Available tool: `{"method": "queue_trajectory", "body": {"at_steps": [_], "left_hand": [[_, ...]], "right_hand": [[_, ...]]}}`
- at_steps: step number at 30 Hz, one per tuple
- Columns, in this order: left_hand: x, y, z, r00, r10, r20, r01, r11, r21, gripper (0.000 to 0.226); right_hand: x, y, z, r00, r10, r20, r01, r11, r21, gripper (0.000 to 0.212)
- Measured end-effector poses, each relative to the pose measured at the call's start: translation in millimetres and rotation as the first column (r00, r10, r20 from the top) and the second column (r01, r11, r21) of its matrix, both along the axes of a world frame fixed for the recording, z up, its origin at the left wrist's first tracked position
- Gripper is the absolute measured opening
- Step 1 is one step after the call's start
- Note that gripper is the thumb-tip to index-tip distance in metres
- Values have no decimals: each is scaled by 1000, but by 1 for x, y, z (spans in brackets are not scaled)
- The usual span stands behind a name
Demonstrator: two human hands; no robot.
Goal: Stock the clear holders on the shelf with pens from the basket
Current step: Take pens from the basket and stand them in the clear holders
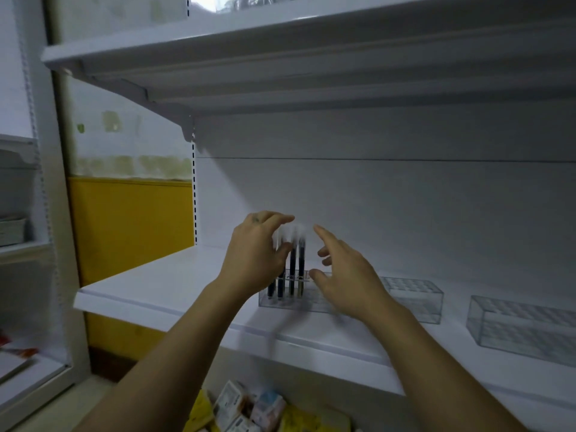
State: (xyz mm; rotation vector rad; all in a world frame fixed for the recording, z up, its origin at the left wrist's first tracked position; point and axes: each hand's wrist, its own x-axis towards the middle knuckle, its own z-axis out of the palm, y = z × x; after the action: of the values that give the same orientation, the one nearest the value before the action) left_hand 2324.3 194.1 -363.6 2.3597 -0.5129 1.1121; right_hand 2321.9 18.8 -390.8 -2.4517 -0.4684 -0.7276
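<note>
Head view: two hands at the pens in the leftmost holder on a white shelf.

Four dark pens (293, 266) with pale, blurred tops stand upright in the left end of a clear holder (299, 304), which sits near the front of the shelf (149, 291). The left hand (255, 254) grasps their upper ends, its fingers curled over the far side and its thumb on the near side. The right hand (346, 275) is released and holds nothing, with fingers spread just to the right of the pens, and it covers the holder's right part. A second holder (417, 299) stands just right of that hand, and a third holder (523, 325) stands farther right, apart from it. Small boxes (243, 406) lie below the shelf edge between the forearms.
</note>
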Motion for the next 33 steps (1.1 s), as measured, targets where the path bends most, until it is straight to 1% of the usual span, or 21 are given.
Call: {"method": "queue_trajectory", "body": {"at_steps": [4,8,13,17,19,21,25,29,33], "left_hand": [[-34,-10,-14,999,-32,41,30,999,45,40],[-67,-27,-42,997,-75,25,74,995,68,36],[-106,-47,-92,989,-149,3,148,985,86,30],[-133,-65,-133,971,-233,-47,236,969,71,28],[-143,-73,-158,963,-256,-87,262,962,79,28],[-152,-80,-187,948,-266,-176,283,956,80,30],[-163,-96,-250,880,-260,-398,327,939,110,37],[-170,-117,-310,772,-210,-600,351,928,127,44],[-169,-133,-362,646,-166,-745,385,913,131,48]], "right_hand": [[-34,-9,-3,999,-28,35,28,1000,-13,70],[-77,-22,-19,995,-69,75,71,997,-28,62],[-131,-45,-56,989,-122,89,124,992,-23,54],[-168,-62,-95,983,-147,109,147,989,4,44],[-182,-71,-121,984,-155,89,155,988,9,40],[-193,-81,-153,980,-197,14,198,980,-9,40],[-205,-100,-227,934,-280,-222,265,959,-95,47],[-213,-117,-294,832,-311,-460,271,950,-152,53],[-220,-131,-351,723,-310,-617,257,950,-176,57]]}}
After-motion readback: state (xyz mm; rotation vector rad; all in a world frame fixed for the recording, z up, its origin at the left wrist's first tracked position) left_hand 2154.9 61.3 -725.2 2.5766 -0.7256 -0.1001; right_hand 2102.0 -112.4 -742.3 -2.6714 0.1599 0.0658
